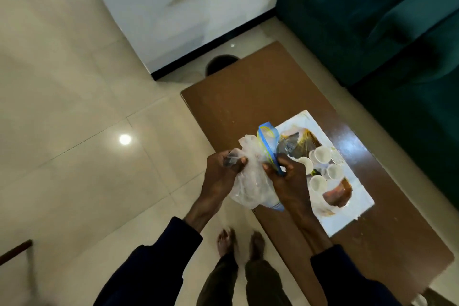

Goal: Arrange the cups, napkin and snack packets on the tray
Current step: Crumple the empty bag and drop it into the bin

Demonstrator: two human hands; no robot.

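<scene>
A white printed tray (347, 216) lies on the brown table (248, 97). Several small white cups (322, 154) stand on the tray, close together. Above the table's near left edge I hold a clear plastic bag (250, 181) between both hands. My left hand (223, 171) pinches the bag's left side. My right hand (285, 176) grips a blue and yellow snack packet (267, 141) that sticks up from the bag. A dark, shiny packet (289, 144) lies at the tray's far end, beside the cups.
A dark teal sofa (387, 20) runs along the table's far right side. A white cabinet (173, 7) stands on the tiled floor (74, 131) to the left. A dark round bin (221, 63) sits behind the table's corner. My bare feet (241, 243) are by the table edge.
</scene>
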